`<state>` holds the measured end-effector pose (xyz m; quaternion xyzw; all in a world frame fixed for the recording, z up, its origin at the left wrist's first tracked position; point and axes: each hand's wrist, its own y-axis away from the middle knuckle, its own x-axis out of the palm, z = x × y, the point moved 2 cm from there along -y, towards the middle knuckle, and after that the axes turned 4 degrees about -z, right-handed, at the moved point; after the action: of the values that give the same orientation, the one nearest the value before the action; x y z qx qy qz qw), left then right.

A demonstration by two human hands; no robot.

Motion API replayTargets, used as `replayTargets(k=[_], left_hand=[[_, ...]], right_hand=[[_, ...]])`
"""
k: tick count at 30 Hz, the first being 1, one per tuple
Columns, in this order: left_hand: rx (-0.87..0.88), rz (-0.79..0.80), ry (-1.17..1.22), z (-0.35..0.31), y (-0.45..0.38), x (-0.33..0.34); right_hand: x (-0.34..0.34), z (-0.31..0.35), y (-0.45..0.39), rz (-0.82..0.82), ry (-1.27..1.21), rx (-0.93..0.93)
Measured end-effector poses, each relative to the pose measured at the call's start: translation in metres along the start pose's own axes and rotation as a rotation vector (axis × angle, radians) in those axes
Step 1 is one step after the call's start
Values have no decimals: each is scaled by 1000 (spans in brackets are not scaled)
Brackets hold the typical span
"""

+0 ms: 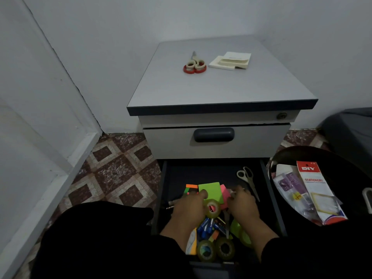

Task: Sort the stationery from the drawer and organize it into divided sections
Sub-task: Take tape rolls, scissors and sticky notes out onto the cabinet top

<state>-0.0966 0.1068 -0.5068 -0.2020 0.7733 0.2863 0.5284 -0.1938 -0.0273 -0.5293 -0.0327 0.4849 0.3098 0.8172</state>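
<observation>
Two hands work inside the open drawer. The left hand lies over the coloured notes, its grip curled with the thumb on the green sticky pad. A tape roll sits between the hands. The right hand curls at the pink pad; grey scissors lie just beyond

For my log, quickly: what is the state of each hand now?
Left hand: holds the green sticky notes.
Right hand: fingers in the drawer; grip cannot be told.
</observation>
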Motion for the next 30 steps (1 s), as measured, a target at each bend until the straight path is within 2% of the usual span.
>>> replayTargets(k=[4,11,17,19,22,25,28,30], left_hand=[[53,-6,-273,-16,5,12],[84,5,-414,-33,9,13],[77,5,-369,-20,6,10],[56,-10,-270,-14,4,8],[5,-36,-80,-9,3,0],[-19,-182,0,-5,6,-10],[-38,-427,63,-3,10,-25],[7,-631,58,-5,15,-39]], right_hand=[[9,-2,-5,38,106,21],[20,2,-16,31,148,29],[21,-4,-20,88,-21,78],[18,-4,-22,129,-122,63],[13,-4,-26,106,-381,123],[-3,3,-25,98,-555,76],[-39,21,-18,149,-739,3],[-66,33,-11,171,-770,-67]])
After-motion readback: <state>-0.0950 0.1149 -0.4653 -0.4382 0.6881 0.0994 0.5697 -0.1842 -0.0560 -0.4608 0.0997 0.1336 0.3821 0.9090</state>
